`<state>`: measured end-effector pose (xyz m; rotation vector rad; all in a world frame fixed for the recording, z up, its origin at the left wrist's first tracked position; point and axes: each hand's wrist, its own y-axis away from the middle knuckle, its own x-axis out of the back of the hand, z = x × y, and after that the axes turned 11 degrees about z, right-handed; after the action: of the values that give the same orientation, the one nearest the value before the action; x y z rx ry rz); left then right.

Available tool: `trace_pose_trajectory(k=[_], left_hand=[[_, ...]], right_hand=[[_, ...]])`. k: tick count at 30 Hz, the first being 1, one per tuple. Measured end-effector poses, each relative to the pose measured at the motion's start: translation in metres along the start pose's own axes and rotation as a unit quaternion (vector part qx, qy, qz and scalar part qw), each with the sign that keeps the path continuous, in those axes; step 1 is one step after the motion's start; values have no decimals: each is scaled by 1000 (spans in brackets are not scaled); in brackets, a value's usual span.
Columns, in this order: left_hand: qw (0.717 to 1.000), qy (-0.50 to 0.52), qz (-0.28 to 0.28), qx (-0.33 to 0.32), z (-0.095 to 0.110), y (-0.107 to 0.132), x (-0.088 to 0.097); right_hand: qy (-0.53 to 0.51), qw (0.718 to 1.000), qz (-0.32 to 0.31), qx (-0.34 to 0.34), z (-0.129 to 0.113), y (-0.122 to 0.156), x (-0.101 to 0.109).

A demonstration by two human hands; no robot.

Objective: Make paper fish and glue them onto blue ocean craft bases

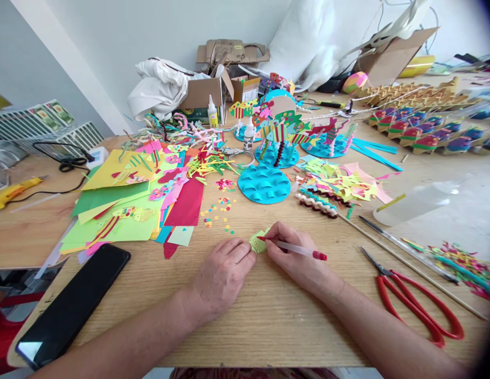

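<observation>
My right hand (294, 252) is closed around a red pen (296, 248), its tip resting on a small yellow-green paper cutout (257, 242) that lies on the wooden table (276, 316). My left hand (225, 271) lies next to it with fingers pressed together, fingertips holding down the cutout's left edge. Both forearms reach in from the bottom of the view.
Red-handled scissors (419, 305) lie to the right, a black phone (73, 305) to the left. Coloured paper sheets (122, 205), confetti dots (219, 210), a blue wavy disc (264, 184), glue bottles (248, 134), paper fish models (422, 131) and boxes (205, 92) crowd the far side.
</observation>
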<state>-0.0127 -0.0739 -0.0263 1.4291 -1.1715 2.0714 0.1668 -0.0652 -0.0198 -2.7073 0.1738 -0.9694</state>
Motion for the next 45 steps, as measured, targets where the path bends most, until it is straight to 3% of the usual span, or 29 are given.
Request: trace_pose_trajectory(k=[29, 45], left_hand=[[1000, 9, -19, 5, 0, -1, 2], [994, 104, -36, 18, -1, -9, 4]], right_hand=[[-3, 1000, -1, -6, 1, 0, 2], [1, 1000, 11, -16, -2, 0, 0]])
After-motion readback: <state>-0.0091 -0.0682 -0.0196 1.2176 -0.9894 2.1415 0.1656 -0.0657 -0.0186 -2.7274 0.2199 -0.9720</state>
